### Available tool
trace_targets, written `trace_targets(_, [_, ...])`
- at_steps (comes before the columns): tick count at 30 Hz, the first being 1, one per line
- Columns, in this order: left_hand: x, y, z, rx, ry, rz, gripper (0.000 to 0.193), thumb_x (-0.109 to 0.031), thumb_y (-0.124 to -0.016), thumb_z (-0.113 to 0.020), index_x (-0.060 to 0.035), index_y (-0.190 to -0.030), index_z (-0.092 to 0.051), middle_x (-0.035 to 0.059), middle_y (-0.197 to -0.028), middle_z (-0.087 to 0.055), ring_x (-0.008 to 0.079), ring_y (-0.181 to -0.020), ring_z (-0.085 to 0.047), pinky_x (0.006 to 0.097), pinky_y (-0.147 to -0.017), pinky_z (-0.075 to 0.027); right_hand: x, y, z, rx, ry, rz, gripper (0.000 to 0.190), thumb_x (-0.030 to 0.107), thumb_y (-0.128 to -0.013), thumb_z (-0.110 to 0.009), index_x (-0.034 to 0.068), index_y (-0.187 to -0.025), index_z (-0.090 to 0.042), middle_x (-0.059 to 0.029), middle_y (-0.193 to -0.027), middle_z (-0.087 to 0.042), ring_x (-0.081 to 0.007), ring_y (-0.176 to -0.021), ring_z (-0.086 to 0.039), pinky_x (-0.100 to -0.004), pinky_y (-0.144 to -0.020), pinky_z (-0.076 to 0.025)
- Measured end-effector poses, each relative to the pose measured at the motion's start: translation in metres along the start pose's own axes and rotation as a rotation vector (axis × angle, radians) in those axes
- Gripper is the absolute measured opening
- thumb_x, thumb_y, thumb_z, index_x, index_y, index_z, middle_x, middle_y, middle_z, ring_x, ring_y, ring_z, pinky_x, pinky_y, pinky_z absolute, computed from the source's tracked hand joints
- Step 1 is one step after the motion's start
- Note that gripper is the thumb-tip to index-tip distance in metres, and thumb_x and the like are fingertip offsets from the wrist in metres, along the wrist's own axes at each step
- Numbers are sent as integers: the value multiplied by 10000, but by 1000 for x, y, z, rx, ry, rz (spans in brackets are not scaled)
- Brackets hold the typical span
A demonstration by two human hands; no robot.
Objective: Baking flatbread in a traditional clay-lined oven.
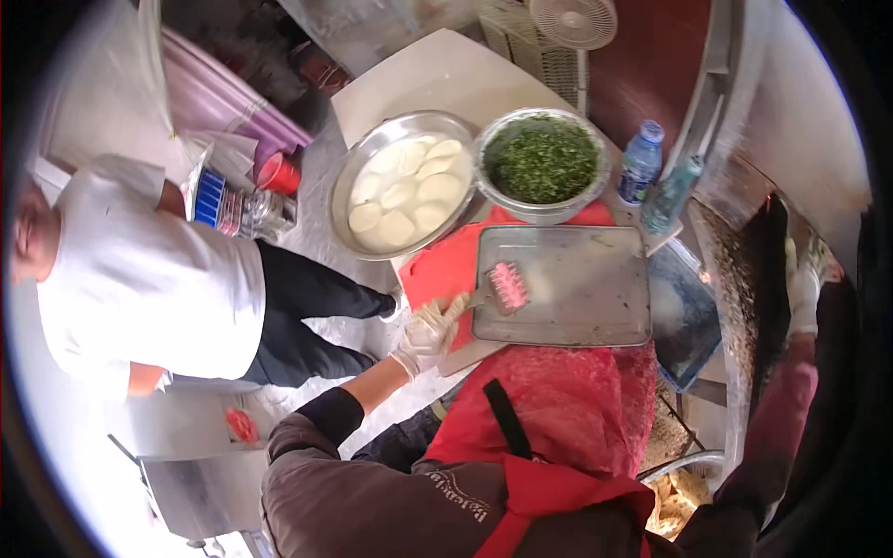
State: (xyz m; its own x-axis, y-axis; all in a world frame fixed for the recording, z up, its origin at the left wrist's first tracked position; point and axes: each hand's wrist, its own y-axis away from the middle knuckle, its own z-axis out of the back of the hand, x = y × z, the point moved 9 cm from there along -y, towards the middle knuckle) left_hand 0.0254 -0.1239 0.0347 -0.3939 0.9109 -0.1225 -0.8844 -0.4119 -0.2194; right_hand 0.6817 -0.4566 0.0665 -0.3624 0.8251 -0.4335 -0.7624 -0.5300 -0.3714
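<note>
My left hand (429, 335), in a thin clear glove, grips the handle of a short tool with a broad flat head (508, 287) bearing pink, bristle-like ridges. That head rests over the left part of a shallow metal tray (579, 317), which has a thin film of liquid and small green bits. My right hand (806, 289), also gloved, reaches into the dark opening of an oven-like chamber (764, 240) at far right; whether it holds anything is unclear. Behind the tray stand a metal basin (340, 216) of pale dough rounds (401, 192) and a metal bowl (541, 213) of chopped greens (548, 159).
A red cloth (436, 268) lies under the tray on the table (418, 80). Two plastic bottles, one blue-capped (640, 164) and one greenish (671, 199), stand at right. A pan of browned flatbreads (677, 499) sits low right. Another person (153, 272) stands at left; a fan (575, 21) is behind.
</note>
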Motion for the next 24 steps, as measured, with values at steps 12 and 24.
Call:
trace_targets(12, [373, -59, 22, -404, 4, 905, 513, -316, -877, -492, -80, -1323, -398, 253, -1096, -574, 460, -961, -562, 541, -725, -445, 108, 173, 221, -139, -487, 145, 550, 303, -941, -441, 137, -1437, -274, -102, -1483, -258, -279, -1359, -255, -461, -1091, -154])
trace_targets(24, [368, -91, -37, -341, 1045, 1045, 227, -172, -869, -592, -83, -1078, -598, 73, -851, -643, 183, -648, -589, 315, -561, -484, 138, 201, 223, 156, -556, 286, 570, 339, -945, -394, 60, -1424, -262, -159, -1479, -235, -319, -1346, -261, -431, -1096, -168])
